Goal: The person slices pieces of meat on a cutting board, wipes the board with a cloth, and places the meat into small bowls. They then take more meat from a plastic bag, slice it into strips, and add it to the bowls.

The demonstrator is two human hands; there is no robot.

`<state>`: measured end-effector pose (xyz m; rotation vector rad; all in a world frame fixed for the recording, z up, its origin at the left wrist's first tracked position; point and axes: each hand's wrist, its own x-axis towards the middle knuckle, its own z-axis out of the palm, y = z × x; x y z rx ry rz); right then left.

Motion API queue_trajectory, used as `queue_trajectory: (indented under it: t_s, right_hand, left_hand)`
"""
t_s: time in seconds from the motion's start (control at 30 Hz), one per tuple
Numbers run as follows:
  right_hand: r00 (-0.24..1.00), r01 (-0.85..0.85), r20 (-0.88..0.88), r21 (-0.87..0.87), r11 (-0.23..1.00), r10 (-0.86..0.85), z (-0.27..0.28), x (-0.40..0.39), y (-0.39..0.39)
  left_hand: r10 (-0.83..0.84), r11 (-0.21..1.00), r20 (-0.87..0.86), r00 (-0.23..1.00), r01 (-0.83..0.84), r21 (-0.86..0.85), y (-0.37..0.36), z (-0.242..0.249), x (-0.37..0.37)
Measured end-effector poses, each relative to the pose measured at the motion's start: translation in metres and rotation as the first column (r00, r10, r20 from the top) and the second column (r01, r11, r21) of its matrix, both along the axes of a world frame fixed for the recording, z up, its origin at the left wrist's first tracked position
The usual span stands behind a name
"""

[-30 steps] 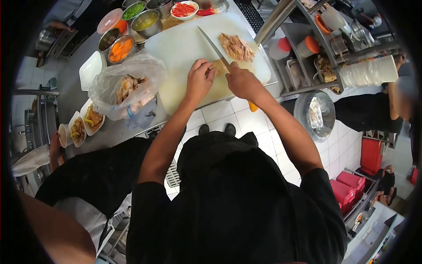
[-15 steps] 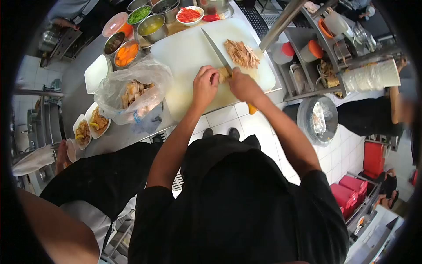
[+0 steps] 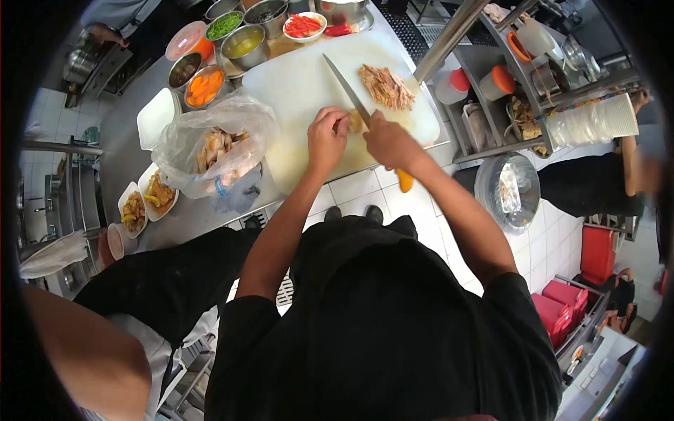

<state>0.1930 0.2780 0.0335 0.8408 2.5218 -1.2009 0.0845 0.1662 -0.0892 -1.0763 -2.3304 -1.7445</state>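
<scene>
On the white cutting board (image 3: 281,84), my right hand (image 3: 393,142) is wrapped round the yellow-handled knife (image 3: 345,84), its blade pointing up and left. Beside the blade lies a small pale piece of meat (image 3: 355,122). The fingertips of my left hand (image 3: 328,137) are curled at that piece's left edge; whether they grip it is hidden. A pile of sliced meat (image 3: 386,88) rests at the board's upper right. Left of the board, an open plastic bag (image 3: 239,126) contains more meat pieces.
Bowls of orange slices (image 3: 204,87), yellow liquid (image 3: 243,43) and red strips (image 3: 305,27) stand behind and left. Two filled trays (image 3: 160,193) sit at the left. A metal post (image 3: 449,42) and shelf rise at the right. A co-worker (image 3: 168,281) stands close at left.
My right hand and the knife have shifted slightly, with the blade a little farther from my left fingers. The co-worker's hand at the left has moved back from the cup.
</scene>
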Motion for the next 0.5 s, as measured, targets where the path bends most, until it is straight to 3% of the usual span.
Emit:
queue_trajectory:
  t_s: [0.07, 0.1, 0.2, 0.23, 0.33, 0.43, 0.5]
  right_hand:
    - [0.985, -0.037, -0.150, 0.291, 0.956, 0.084, -0.060, 0.002, 0.000]
    - [0.964, -0.042, -0.217, 0.437, 0.898, 0.151, -0.055, -0.004, -0.004]
    - [0.998, -0.044, 0.044, 0.040, 0.998, 0.043, -0.015, -0.007, 0.010]
    - [0.997, -0.018, 0.073, -0.001, 1.000, 0.018, -0.001, -0.008, 0.010]
    - [0.998, -0.050, 0.031, 0.085, 0.995, 0.047, -0.014, -0.006, 0.003]
    - [0.962, 0.001, -0.249, 0.417, 0.909, 0.113, -0.071, -0.006, -0.007]
    - [0.992, -0.056, -0.100, 0.227, 0.972, 0.080, -0.051, -0.014, 0.006]
  left_hand:
    - [-0.003, 1.000, 0.019, 1.000, 0.003, 0.024, 0.002, 0.002, -0.001]
    - [0.001, 1.000, 0.031, 1.000, -0.002, 0.028, 0.006, 0.006, -0.003]
    - [-0.010, 1.000, 0.045, 0.999, 0.010, 0.001, 0.002, 0.007, 0.000]
    - [-0.002, 1.000, 0.019, 1.000, 0.002, 0.005, 0.004, 0.003, -0.002]
    - [-0.010, 1.000, 0.050, 0.999, 0.009, 0.019, 0.001, -0.002, 0.000]
    - [-0.006, 1.000, 0.047, 0.999, 0.005, 0.030, 0.003, -0.005, 0.000]
    - [0.009, 1.000, 0.036, 0.999, -0.010, 0.024, -0.001, -0.007, 0.001]
